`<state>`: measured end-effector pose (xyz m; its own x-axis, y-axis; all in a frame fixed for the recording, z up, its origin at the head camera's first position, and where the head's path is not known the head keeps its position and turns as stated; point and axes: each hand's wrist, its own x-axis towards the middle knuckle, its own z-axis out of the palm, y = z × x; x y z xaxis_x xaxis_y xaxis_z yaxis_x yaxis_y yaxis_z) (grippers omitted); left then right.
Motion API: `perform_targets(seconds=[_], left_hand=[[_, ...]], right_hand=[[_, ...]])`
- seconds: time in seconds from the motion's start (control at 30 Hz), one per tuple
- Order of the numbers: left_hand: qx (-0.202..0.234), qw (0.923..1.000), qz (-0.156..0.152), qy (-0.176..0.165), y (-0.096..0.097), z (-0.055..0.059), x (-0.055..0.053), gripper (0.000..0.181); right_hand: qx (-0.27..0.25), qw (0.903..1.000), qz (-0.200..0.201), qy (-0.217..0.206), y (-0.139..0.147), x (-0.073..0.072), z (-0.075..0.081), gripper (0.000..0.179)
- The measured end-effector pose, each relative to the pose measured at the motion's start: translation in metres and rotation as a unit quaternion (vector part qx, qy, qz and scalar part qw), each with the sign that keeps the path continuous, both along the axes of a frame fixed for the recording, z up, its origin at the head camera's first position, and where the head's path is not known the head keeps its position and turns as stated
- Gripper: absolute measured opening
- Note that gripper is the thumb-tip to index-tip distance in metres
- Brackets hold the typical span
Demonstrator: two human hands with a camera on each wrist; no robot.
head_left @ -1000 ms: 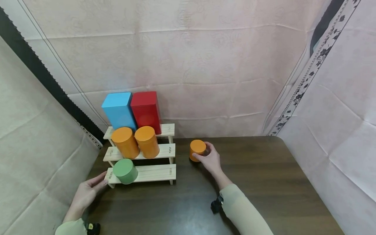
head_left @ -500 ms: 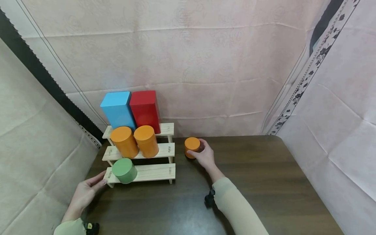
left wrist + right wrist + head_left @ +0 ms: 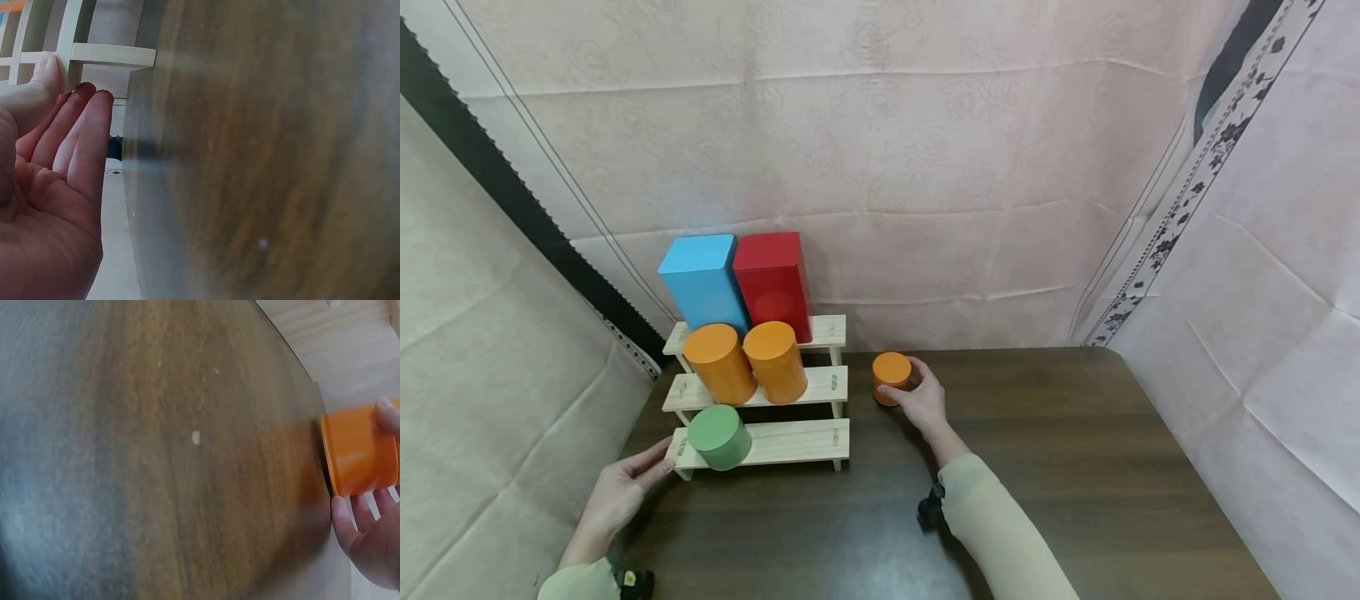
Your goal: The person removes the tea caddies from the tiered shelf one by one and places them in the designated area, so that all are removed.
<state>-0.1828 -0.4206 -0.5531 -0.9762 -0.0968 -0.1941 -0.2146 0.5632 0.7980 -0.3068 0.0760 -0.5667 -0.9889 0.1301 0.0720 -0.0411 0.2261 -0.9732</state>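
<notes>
My right hand (image 3: 925, 404) grips a small orange cylindrical canister (image 3: 891, 375) at the back of the table, right of a three-step wooden display stand (image 3: 797, 442). In the right wrist view the thumb and fingers lie on opposite sides of the orange canister (image 3: 359, 450), its base close to the tabletop. My left hand (image 3: 625, 492) pinches the left end of the stand's lowest step; in the left wrist view the thumb and fingertips meet at the stand's edge (image 3: 65, 62). A green cylinder (image 3: 720, 437) sits on that step. Two taller orange canisters (image 3: 720, 364) fill the left of the middle step.
On the top step stand a blue box (image 3: 703, 279) and a red box (image 3: 772, 283), side by side. A pale cloth (image 3: 925, 167) hangs behind the dark wooden table (image 3: 1075, 467), with more cloth at both sides.
My right hand has shifted slightly left and back with the orange canister, closer to the stand, then stayed nearly still. My left hand and the stand keep their place.
</notes>
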Motion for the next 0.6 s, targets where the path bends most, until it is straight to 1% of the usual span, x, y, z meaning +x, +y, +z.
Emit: perform_targets(seconds=[0.1, 0.33, 0.6], left_hand=[[0.001, 1.0, 0.0, 0.0, -0.0002, -0.0003, -0.0002, 0.084], [-0.007, 0.9998, -0.004, 0.016, -0.0004, -0.0009, -0.0002, 0.082], [-0.011, 0.9998, -0.004, 0.013, -0.0024, -0.0044, -0.0018, 0.083]], right_hand=[[-0.003, 1.0, 0.001, 0.001, 0.0002, 0.0007, -0.0004, 0.075], [-0.007, 1.0, 0.0, 0.006, 0.0, 0.0008, -0.0024, 0.073], [0.009, 0.9999, -0.004, 0.007, -0.0005, -0.001, -0.0042, 0.075]])
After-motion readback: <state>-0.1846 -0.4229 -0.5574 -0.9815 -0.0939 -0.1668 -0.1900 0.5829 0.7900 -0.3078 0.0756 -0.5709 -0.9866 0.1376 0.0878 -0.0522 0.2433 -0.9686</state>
